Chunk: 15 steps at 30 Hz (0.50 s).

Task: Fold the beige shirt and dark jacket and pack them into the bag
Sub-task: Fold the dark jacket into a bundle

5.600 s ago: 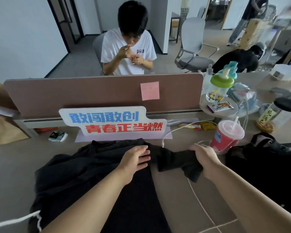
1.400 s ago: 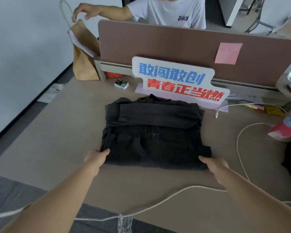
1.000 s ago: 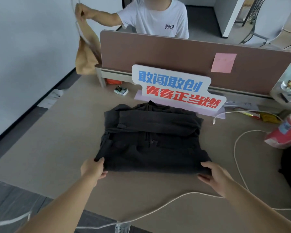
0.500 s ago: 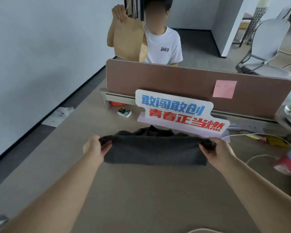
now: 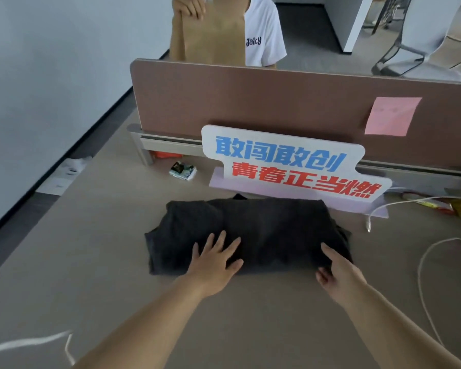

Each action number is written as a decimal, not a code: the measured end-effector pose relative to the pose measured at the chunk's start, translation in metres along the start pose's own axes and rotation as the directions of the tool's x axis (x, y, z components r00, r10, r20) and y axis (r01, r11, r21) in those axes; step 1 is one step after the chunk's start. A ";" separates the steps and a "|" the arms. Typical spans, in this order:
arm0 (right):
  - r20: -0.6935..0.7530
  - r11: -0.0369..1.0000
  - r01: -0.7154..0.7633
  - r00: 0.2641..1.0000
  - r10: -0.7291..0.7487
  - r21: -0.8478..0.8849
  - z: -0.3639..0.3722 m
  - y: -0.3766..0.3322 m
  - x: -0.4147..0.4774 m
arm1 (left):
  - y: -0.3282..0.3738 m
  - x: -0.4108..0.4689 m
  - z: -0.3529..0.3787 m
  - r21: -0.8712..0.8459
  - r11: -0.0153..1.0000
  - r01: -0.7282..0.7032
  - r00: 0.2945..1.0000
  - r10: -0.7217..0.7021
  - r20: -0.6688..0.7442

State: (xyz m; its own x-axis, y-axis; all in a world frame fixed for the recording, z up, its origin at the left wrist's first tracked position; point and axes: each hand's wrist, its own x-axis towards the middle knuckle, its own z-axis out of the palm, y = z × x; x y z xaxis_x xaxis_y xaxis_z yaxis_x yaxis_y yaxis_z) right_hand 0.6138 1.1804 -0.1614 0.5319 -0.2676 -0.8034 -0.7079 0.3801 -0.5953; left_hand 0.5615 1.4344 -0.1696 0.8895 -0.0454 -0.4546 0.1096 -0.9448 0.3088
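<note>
The dark jacket (image 5: 253,233) lies folded into a compact rectangle on the desk (image 5: 64,262), just in front of the slogan sign (image 5: 282,166) and the partition (image 5: 277,102). The left hand (image 5: 213,265) presses flat on the near left part with fingers spread and straight. The right hand (image 5: 338,272) rests on the near right corner, whether it pinches the edge cannot be told, and the brown paper bag (image 5: 210,35) is held up behind the partition by a person in a white T-shirt (image 5: 264,41).
</note>
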 end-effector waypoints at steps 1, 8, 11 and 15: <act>0.058 0.995 -0.020 0.998 0.014 0.100 0.006 -0.003 -0.004 | -0.002 0.003 0.004 0.029 1.000 0.011 0.999 -0.012 0.039; 0.167 0.885 0.462 0.869 -0.465 0.057 0.075 -0.005 -0.077 | -0.012 0.003 -0.046 -0.499 0.864 0.069 0.990 0.003 0.142; 0.455 0.509 0.846 0.521 -0.722 -0.160 0.118 0.031 -0.108 | -0.036 -0.004 -0.077 -0.931 0.282 0.232 0.973 -0.089 0.215; 0.866 -0.118 0.884 0.404 -0.293 -0.452 0.148 0.096 -0.089 | -0.086 -0.011 -0.086 -0.924 -0.313 0.221 0.938 -0.192 0.289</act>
State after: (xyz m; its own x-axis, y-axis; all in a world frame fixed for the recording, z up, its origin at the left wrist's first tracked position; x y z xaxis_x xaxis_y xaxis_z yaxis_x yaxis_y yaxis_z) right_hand 0.5674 1.3718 -0.1449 0.8250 0.5476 -0.1394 0.3434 -0.6818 -0.6460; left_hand 0.5802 1.5443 -0.1189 0.6851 0.0449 -0.7270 0.5718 0.5852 0.5750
